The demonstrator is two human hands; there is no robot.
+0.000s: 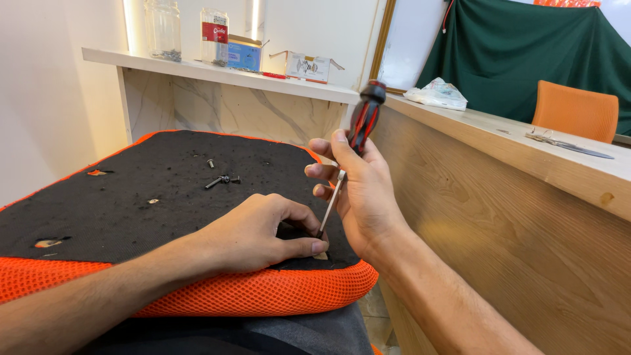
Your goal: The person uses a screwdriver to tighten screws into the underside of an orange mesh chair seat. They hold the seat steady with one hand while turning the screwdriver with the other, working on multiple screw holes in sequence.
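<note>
Beside loose screws (222, 179) on cushion (131, 210), right hand (358, 190) grips screwdriver (351, 144); left hand (256, 233) pinches its tip

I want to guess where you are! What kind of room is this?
Probably a small office or shop used for repairs. A long pale wooden counter runs alongside, clear jars of screws stand on a white shelf, and an upturned orange mesh chair seat is being worked on with a red-and-black-handled screwdriver.

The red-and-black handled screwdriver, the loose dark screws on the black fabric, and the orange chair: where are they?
Red-and-black handled screwdriver (363, 117), head view, on its handle.
Loose dark screws (222, 180), head view, on the middle of the pair.
Orange chair (575, 110), head view, on its backrest.
</note>
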